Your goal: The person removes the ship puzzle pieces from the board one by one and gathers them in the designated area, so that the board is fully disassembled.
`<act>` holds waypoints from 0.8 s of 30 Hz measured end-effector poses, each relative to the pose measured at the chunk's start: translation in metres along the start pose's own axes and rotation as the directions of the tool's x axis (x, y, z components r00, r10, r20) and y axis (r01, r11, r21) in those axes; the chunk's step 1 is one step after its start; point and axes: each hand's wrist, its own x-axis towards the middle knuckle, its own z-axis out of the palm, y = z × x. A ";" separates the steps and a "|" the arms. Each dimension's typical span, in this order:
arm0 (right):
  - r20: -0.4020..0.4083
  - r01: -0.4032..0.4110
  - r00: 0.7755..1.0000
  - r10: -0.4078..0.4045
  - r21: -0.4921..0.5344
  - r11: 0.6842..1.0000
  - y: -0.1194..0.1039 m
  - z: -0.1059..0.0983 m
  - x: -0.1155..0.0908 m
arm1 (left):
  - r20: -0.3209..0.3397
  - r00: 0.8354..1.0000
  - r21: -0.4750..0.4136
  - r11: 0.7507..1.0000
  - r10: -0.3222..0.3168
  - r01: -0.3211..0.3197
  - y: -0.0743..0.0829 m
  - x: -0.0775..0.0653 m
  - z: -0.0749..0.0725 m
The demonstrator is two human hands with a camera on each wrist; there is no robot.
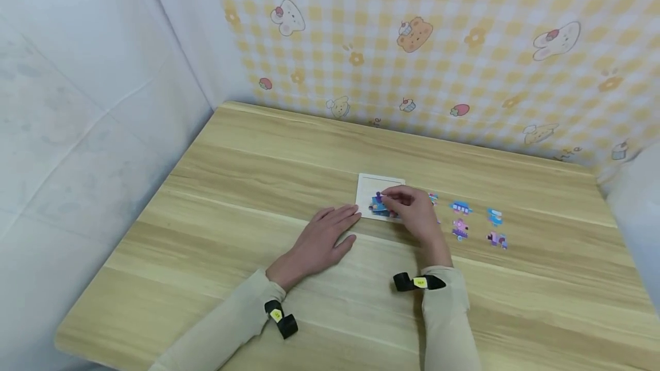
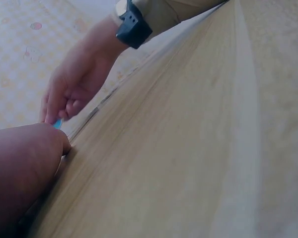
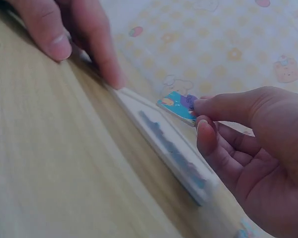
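My right hand [image 1: 415, 213] pinches a blue and purple jigsaw piece [image 3: 175, 104] between thumb and fingers. The piece is tilted just above a white puzzle tray [image 1: 367, 184]. Inside the tray, along its near side, lies a strip of dark blue puzzle pieces [image 3: 171, 148]; how many it has cannot be made out. My left hand [image 1: 321, 240] rests on the table with its fingers extended, fingertips touching the tray's near left corner. In the left wrist view, the right hand [image 2: 77, 82] appears beyond the left hand [image 2: 27, 163], a bit of blue piece at its fingertips.
Several loose jigsaw pieces lie right of the tray, among them a blue one [image 1: 460, 207], a pink one [image 1: 460, 228], a light blue one [image 1: 495, 216] and a purple one [image 1: 497, 239]. A checked cloth [image 1: 371, 33] hangs behind the wooden table [image 1: 258, 159].
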 end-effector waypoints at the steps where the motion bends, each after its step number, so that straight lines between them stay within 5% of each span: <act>1: -0.014 -0.012 1.000 0.012 0.015 1.000 -0.001 -0.004 -0.004 | 0.001 1.000 0.003 1.000 0.001 -0.001 0.000 0.000 0.000; 6: -0.027 -0.028 0.999 0.029 0.033 0.999 0.000 -0.027 -0.030 | -0.006 1.000 0.006 1.000 0.001 -0.001 0.002 0.000 0.000; 14: 0.064 -0.107 0.992 0.106 0.002 0.994 0.013 -0.066 -0.073 | -0.006 1.000 -0.007 1.000 -0.013 0.013 0.001 -0.002 -0.002; 24: 0.096 -0.151 0.983 0.155 -0.052 0.987 0.021 -0.082 -0.079 | -0.010 1.000 -0.023 1.000 -0.003 0.003 0.003 0.000 -0.001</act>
